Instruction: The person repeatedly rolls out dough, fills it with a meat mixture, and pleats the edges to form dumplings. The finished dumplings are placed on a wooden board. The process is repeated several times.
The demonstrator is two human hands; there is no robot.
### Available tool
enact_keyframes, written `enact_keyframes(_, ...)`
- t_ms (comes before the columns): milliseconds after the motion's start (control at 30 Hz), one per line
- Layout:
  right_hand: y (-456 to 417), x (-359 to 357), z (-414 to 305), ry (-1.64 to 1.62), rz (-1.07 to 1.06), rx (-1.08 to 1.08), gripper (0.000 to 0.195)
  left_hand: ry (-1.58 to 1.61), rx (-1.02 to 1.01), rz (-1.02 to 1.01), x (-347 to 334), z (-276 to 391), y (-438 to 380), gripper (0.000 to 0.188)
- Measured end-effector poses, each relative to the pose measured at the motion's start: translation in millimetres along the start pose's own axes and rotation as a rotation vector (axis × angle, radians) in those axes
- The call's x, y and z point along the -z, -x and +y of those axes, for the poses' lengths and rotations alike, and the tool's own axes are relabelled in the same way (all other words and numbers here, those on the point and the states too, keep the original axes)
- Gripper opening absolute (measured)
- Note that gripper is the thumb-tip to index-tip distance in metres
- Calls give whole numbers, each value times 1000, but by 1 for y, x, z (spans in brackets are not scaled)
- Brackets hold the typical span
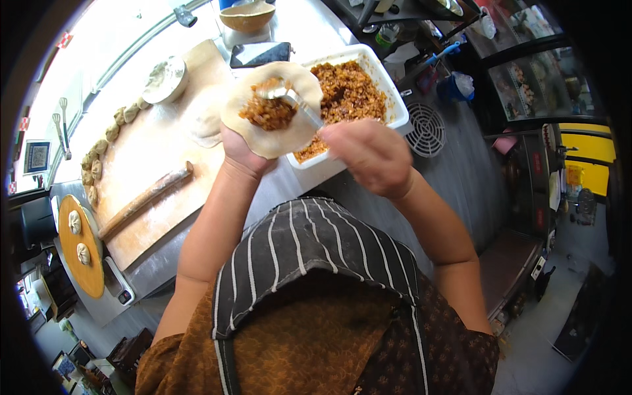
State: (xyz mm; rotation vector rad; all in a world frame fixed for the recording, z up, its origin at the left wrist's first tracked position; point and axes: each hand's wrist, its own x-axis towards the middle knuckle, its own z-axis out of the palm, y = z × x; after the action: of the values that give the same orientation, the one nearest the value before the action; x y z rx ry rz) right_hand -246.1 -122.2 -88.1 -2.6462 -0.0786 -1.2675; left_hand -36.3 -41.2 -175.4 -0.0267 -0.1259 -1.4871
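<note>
A round, flat dough wrapper (256, 143) lies across my left hand (242, 153), which holds it up from below. Brown chopped filling (271, 114) is heaped on the wrapper's middle. My right hand (373, 155) grips a metal spoon (308, 114), its bowl over the filling. Behind and below my hands stands a white plastic tub (402, 114) with more of the same filling. Another pale dough wrapper (205, 123) rests on the floured wooden board (148, 237), left of my left hand. A wooden rolling pin (145, 200) lies near the board's front edge.
Several dough pieces (112, 132) line the board's far left edge, near a bowl of flour (165, 81). Two pleated buns (83, 254) sit on a round board (91, 276) at left. A phone (260, 54) and a wooden bowl (247, 17) are beyond my hands.
</note>
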Motion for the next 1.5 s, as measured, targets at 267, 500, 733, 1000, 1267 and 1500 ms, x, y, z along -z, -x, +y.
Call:
enact_keyframes(267, 61, -30, 7, -7, 7, -875, 13, 60, -121, 69, 36, 33, 30, 61)
enact_keyframes(500, 94, -71, 0, -174, -68, -1031, 14, -66, -192, 152, 35, 49, 40, 58)
enact_keyframes(733, 100, -64, 8, -624, 193, -1444, 21, -64, -210, 157, 39, 54, 42, 56)
enact_keyframes(1000, 70, -22, 11, -757, 582, -1468, 24, -108, -221, 236, 36, 36, 27, 53)
enact_keyframes(1267, 24, -32, -28, -84, 138, -297, 22, 89, 34, -40, -1, -6, 1, 57)
enact_keyframes(1500, 23, -17, -25, 21, 84, -155, 31, 62, 0, 11, -19, -9, 0, 66)
